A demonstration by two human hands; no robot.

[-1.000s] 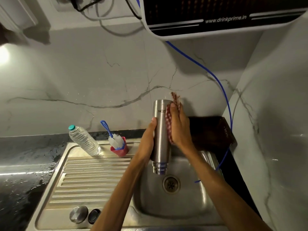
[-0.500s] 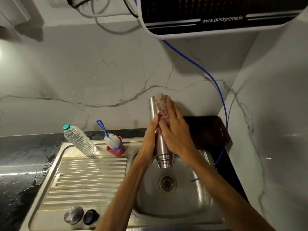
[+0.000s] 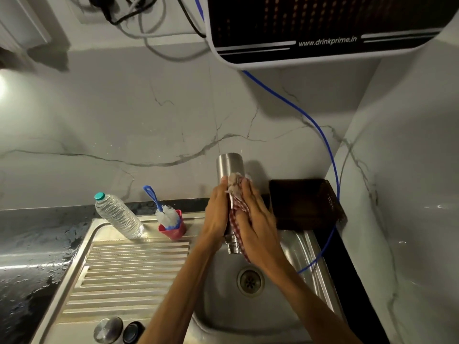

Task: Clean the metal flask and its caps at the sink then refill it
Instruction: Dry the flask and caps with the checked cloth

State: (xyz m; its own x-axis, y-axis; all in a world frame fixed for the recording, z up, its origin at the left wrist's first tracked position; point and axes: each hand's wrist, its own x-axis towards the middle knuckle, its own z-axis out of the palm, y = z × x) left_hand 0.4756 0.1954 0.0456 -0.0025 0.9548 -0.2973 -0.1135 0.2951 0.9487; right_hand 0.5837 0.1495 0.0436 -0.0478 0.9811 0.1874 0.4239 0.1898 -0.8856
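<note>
Flask (image 3: 229, 165) upside down over the sink (image 3: 301, 247), mouth pointing at the basin, base up toward the wall. My left hand (image 3: 216, 214) wraps the body from the left, fingers curled around the steel. My right hand (image 3: 255, 219) presses a red checked cloth (image 3: 236, 212) against the right side of the body, fingers long and fairly flat over the cloth, the cloth bunched at the fingertips near the top. Thumb hidden behind the cloth, so I cannot tell whether it pinches or only presses.

Step in hand, as I read it: wiping the outside of the flask. The threaded neck shows bare below both hands, no cap on it.

Two caps sit on the near edge of the drainboard (image 3: 119, 269): a steel cap (image 3: 108, 329) and, just beside it on the right, a black cap (image 3: 133, 331). Neither is touched.

Elsewhere: a clear water bottle (image 3: 118, 216) with a teal lid leans at the back of the drainboard; a bottle brush (image 3: 162, 211) stands in a small red cup (image 3: 173, 230) near it. A water purifier (image 3: 323, 26) hangs on the wall above, with a blue tube (image 3: 323, 137) running down to the basin's right rim.

Next move likely calls for working the cloth round the rest of the body while the left hand turns it, keeping a firm hold since wet steel slips. Then turn it upright for refilling, with the caps to follow.
</note>
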